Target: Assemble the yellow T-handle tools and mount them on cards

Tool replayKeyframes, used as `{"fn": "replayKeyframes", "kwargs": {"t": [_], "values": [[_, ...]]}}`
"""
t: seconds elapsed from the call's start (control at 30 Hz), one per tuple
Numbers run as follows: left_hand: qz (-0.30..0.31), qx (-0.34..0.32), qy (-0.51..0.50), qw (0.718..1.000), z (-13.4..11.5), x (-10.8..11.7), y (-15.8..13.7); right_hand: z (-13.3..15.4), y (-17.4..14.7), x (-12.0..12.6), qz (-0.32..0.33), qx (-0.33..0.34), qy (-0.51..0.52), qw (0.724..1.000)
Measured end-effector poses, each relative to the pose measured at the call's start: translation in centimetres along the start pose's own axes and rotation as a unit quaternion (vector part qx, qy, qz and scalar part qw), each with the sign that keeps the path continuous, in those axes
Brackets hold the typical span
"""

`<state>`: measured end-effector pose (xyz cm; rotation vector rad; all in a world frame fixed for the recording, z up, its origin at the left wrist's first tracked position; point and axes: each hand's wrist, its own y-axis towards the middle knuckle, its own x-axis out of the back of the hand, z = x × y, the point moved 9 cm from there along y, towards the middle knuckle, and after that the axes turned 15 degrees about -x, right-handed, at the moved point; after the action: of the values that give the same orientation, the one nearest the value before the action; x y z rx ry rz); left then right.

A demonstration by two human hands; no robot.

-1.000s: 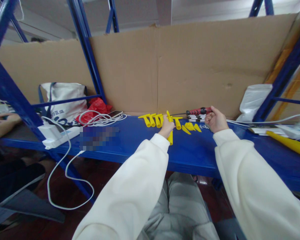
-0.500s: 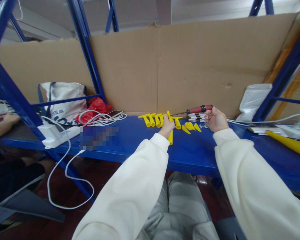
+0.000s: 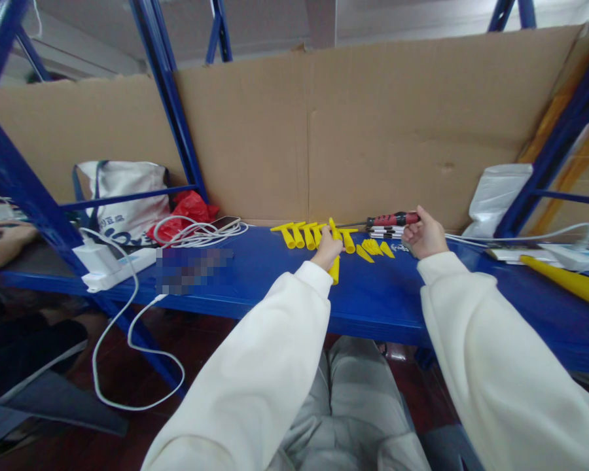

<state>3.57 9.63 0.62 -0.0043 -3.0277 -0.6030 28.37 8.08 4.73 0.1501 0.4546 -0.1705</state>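
Observation:
My left hand (image 3: 330,247) is closed around a yellow plastic T-shaped part (image 3: 334,269), whose lower tube sticks out below the fingers. In my right hand (image 3: 426,234) is the end of a screwdriver (image 3: 392,218) with a red and black handle. Its shaft lies level and points left, with the tip at the yellow part; the exact contact is too small to make out. Several similar yellow T-shaped parts (image 3: 288,235) stand in a row behind and left of my left hand. Small flat yellow pieces (image 3: 372,247) lie between my hands.
White-and-black sticks (image 3: 387,233) lie behind the flat pieces. At left are a power strip (image 3: 122,268), coiled white cable (image 3: 201,234), red bag (image 3: 191,208) and cloth bag (image 3: 127,190). A long yellow object (image 3: 569,282) lies right. Another person's hand (image 3: 10,239) shows far left.
The screwdriver handle has turned a little, and my right fingers have shifted slightly on its end. My left hand stays in place on the yellow part.

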Motion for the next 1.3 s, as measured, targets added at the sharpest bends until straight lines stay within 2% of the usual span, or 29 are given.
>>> {"fn": "replayKeyframes", "kwargs": {"t": [0.13, 0.33, 0.77, 1.07, 1.3], "values": [[0.006, 0.010, -0.003, 1.000, -0.2, -0.1, -0.2, 0.5, -0.9, -0.4, -0.019, 0.010, 0.003, 1.000], [0.003, 0.014, -0.007, 1.000, -0.3, 0.0, -0.3, 0.7, -1.6, -1.1, -0.014, 0.013, -0.001, 1.000], [0.006, 0.000, 0.000, 1.000, 0.1, 0.0, 0.0, -0.4, 0.0, 0.4, -0.032, -0.024, 0.006, 0.999], [0.000, 0.001, 0.003, 1.000, 0.1, 0.2, 0.2, 0.4, -1.6, -1.3, -0.004, -0.006, -0.006, 1.000], [0.003, -0.001, 0.007, 1.000, 0.1, 0.1, 0.0, 0.6, -1.0, -0.6, -0.008, 0.011, -0.006, 1.000]]}}
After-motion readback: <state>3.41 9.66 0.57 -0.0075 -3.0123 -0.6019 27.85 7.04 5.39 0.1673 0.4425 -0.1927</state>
